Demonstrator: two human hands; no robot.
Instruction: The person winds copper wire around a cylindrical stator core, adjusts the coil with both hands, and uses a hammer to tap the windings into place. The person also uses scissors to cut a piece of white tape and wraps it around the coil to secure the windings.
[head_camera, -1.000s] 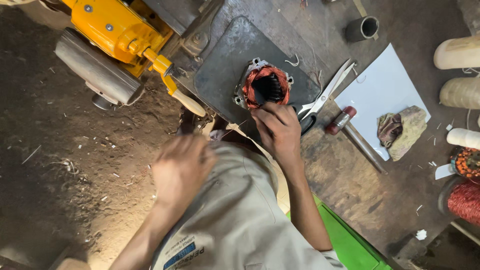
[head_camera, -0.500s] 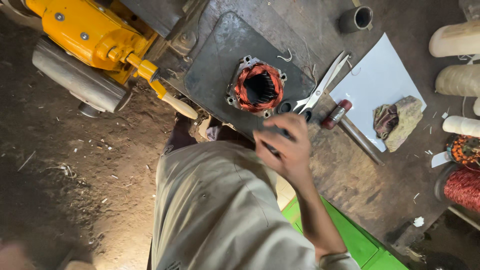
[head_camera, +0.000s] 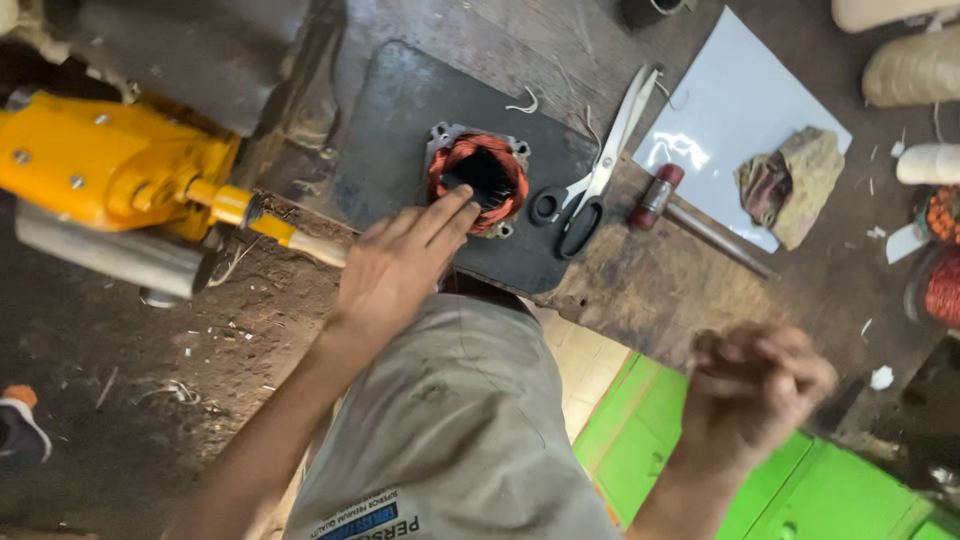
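We see the copper-wound stator (head_camera: 478, 180) lying flat on the dark mat (head_camera: 400, 130) on the workbench (head_camera: 660, 280). Half a second ago the right hand hovered just below it and the left was out of sight; now the left hand (head_camera: 400, 265) has come in, its fingers (head_camera: 450, 215) stretched out and slightly apart, the tips touching the stator's near rim. The right hand (head_camera: 755, 385) has drawn back over the bench's near edge, blurred, its fingers curled together; whether they clamp anything we cannot tell. Scissors (head_camera: 595, 180) lie just beside the stator, a yellow machine (head_camera: 110, 165) well apart.
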